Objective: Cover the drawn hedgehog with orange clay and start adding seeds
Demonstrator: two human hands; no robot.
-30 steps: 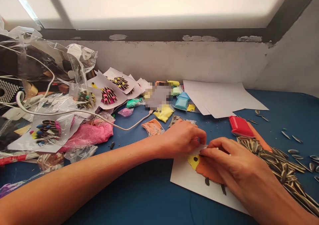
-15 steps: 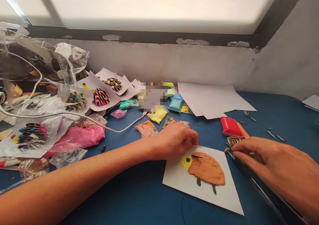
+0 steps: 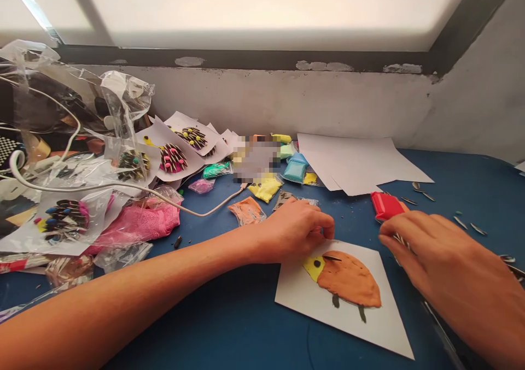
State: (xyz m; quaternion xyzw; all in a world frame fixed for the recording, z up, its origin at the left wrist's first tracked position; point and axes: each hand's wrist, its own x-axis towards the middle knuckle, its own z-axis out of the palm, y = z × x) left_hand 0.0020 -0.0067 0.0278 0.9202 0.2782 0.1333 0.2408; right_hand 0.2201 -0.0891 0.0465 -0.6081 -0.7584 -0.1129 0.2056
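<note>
A white card [image 3: 344,337] lies before me, bearing an animal figure in orange clay [image 3: 348,280] with a yellow head [image 3: 315,268], a dark eye and dark legs. One dark seed [image 3: 332,258] sits at the top of the orange body. My left hand [image 3: 297,225] rests over the card's upper left corner, fingers curled; its fingertips are hidden. To the right of the card, my right hand [image 3: 435,255] is closed, thumb and fingers together, with striped sunflower seeds [image 3: 404,242] showing between them. A red clay packet [image 3: 385,206] lies just beyond it.
Loose seeds [image 3: 460,222] lie at the right. White sheets [image 3: 348,162] lie by the wall. Clay packets, such as a blue one [image 3: 295,168], sit centrally. At left are finished seed pictures [image 3: 173,158], a pink cloth [image 3: 139,225], plastic wrappers and a white cable [image 3: 197,214].
My right hand has shifted slightly up and closed further over the seeds; the loose seeds left of its fingertips no longer show. My left hand stays on the card. The whole view has shifted slightly.
</note>
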